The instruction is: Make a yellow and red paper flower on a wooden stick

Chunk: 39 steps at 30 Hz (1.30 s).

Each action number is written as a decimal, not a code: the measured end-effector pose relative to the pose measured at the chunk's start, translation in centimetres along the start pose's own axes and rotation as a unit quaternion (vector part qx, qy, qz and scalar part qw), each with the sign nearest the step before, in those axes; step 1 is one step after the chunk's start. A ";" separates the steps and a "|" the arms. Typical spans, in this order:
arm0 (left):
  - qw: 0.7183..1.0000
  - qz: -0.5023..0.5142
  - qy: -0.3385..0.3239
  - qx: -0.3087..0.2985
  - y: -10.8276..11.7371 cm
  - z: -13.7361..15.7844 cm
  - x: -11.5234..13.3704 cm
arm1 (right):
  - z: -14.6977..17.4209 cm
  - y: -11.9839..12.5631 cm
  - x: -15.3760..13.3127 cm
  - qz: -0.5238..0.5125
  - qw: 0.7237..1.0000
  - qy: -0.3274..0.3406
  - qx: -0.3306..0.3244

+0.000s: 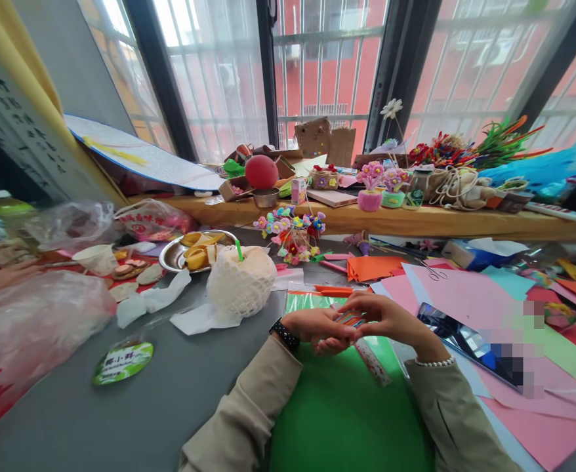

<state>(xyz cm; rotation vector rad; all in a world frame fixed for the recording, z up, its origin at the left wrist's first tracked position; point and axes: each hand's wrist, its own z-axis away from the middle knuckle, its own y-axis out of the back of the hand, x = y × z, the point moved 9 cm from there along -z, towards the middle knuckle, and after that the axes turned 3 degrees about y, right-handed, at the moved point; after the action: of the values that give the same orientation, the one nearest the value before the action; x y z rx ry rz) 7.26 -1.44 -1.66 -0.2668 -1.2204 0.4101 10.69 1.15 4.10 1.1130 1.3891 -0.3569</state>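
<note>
Both my hands meet over a green sheet [347, 419] on the table. My left hand [317, 328] is curled around a bundle of thin coloured strips [351, 319], with a dark dotted band at the wrist. From the other side, my right hand [389, 320] bends its fingers onto the same bundle; a string of pale beads circles that wrist. Below the hands a narrow white strip with red specks [374, 364] slants over the green sheet. Whether it is joined to the bundle is hidden by the fingers.
Left of my hands stand a coconut in white foam netting [243, 282] and a metal bowl with peels [197, 252]. A phone [470, 344] lies on pink paper [538, 419] at right. Scissors [430, 269] lie behind it. Craft flowers [292, 229] stand near the windowsill [278, 216].
</note>
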 end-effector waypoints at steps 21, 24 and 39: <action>0.961 -0.187 -0.081 0.185 2.6 0.9 2.7 | 0.1 3.0 1.9 0.022 0.989 -0.011 0.146; 0.967 -0.169 -0.076 0.173 2.3 0.8 2.5 | 0.2 2.5 2.1 0.000 0.993 -0.020 0.118; 0.914 -0.174 -0.154 0.331 5.8 0.4 3.3 | 0.0 3.3 4.5 -0.042 0.969 -0.100 0.223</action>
<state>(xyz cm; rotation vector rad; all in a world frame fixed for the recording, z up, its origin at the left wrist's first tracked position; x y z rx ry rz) 6.84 5.21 -1.12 0.6144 -1.3299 0.5398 14.30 4.52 1.43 1.3397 1.2074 -0.8516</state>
